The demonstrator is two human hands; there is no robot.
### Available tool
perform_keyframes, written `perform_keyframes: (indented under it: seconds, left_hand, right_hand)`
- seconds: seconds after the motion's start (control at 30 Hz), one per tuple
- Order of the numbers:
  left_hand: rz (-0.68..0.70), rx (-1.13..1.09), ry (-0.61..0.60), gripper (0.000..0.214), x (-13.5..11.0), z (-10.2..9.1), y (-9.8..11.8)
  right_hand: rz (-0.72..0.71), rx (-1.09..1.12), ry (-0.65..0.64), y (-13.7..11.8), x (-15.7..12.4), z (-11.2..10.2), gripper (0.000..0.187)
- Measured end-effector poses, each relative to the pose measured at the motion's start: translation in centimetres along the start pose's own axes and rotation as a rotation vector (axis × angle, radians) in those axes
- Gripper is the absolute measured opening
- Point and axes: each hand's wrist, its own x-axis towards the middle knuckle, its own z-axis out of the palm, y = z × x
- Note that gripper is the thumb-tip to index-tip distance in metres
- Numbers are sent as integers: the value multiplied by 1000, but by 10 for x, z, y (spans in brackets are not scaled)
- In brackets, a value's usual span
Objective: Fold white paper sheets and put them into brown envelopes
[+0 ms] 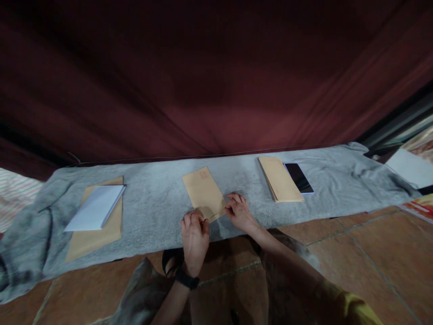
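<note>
Centrally in the head view, the brown envelope (204, 192) lies on the grey cloth (152, 198), its near end by the cloth's front edge. Its long axis slants toward the back edge, leaning left. Set apart, the left hand (195, 239) pinches its near left corner, the right hand (239, 213) its near right one; neither is clearly nearer.

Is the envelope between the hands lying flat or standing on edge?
Flat: the envelope lies broad face up on the grey cloth, left hand and right hand at its near end. Whether sealed, cannot tell.
</note>
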Motion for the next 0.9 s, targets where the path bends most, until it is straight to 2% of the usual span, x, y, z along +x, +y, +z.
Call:
perform_keyframes:
  seconds: [0.1, 0.23, 0.3, 0.57, 0.9]
  left_hand:
    - [118, 54, 32, 30, -4, 1, 1]
    - [471, 66, -83, 61, -15, 7, 5]
    - [556, 100, -139, 64, -21, 12, 7]
    - [551, 188, -146, 59, -26, 21, 7]
    - [441, 301, -148, 76, -43, 24, 22]
  right_hand:
    - [4, -3, -4, -1, 0, 0, 3]
    - [16, 3, 5, -2, 0, -1, 7]
    - [18, 6, -8, -2, 1, -1, 8]
    - [34, 12, -5, -4, 1, -2, 4]
    - [31, 3, 17, -5, 0, -4, 6]
